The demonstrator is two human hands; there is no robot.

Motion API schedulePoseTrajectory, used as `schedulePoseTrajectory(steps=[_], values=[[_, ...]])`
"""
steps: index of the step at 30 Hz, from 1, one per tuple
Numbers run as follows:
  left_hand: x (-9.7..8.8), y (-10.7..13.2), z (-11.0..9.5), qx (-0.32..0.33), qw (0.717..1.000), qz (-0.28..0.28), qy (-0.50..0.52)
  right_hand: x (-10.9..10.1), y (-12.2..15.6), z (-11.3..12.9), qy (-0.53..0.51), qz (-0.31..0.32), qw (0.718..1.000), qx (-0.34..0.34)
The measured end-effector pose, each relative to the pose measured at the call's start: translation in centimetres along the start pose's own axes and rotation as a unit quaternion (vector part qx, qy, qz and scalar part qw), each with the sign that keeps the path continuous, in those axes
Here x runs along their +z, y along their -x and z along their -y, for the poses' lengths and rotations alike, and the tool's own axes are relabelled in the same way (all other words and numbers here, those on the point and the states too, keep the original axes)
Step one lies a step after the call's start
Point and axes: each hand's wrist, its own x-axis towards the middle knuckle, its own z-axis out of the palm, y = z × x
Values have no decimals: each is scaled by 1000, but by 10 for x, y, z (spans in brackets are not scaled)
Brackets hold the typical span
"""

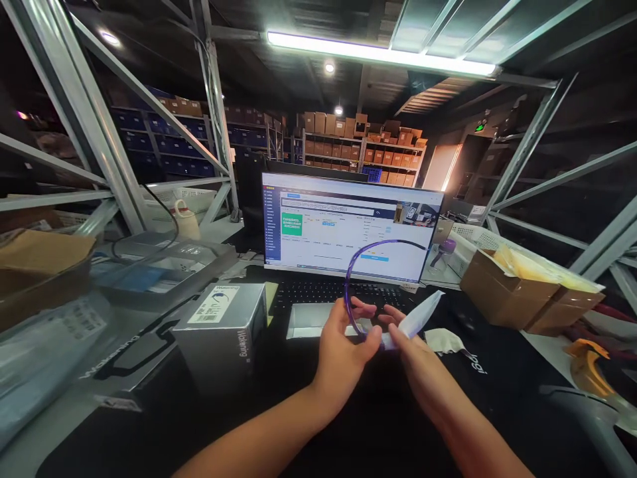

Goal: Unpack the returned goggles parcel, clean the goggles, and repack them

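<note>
The desk [279,405] carries a monitor [343,226] at twelve o'clock and a box [223,332] at ten. At centre, the left hand [343,348] pinches a purple loop [355,265] that arches toward one. The right hand [411,355] grips a pouch [418,318] beside it. A light, steady pinch probably suits the springy loop.
</note>
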Motion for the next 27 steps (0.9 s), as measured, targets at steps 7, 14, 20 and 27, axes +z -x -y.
schedulePoseTrajectory(steps=[7,14,20,27], values=[[-6,2,-11,175,936,63,-299,-16,-5,1,196,176,964,-43],[-12,4,-26,346,868,64,-351,-57,-5,37,346,148,911,-169],[-12,9,-22,370,846,108,-369,-67,-32,36,280,-115,866,-398],[-9,4,-13,410,819,85,-393,-42,-16,37,198,295,911,-208]])
